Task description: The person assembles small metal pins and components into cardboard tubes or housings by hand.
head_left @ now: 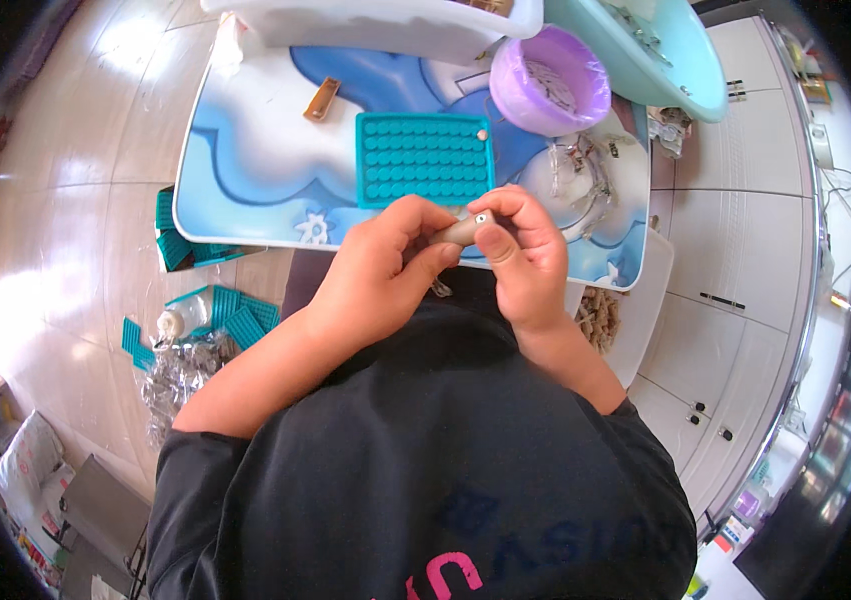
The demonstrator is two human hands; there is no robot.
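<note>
- The left hand [377, 262] was curled around one end of a small tan cylindrical piece [458, 231], its thumb and fingers pinched on the piece from the 9 o'clock side.
- The right hand [522, 258] was closed on the other end of the same piece, thumb pressed along its underside and fingertips [493, 206] wrapped over the top from the 3 o'clock side.
- The tan piece lay nearly level between the two hands, only a short middle stretch showing between the fingers; a tiny pale square part sat at its right end, just against the right fingertips.
- Both hands hovered over the near edge of a blue-and-white patterned table [245, 150], at about the 6 o'clock point of the tabletop.
- A teal tray [423, 158] with rows of round pockets lay flat on the table just past the hands, at 12 o'clock from them; one small tan bit sat near its upper right corner.
- A purple bowl [549, 80] stood at 1 o'clock from the hands, beyond the tray.
- A brown clip-like part [322, 99] lay on the table at 11 o'clock, well apart from the hands.
- More teal trays [235, 315] and shiny bags lay on the floor at 8 o'clock.
</note>
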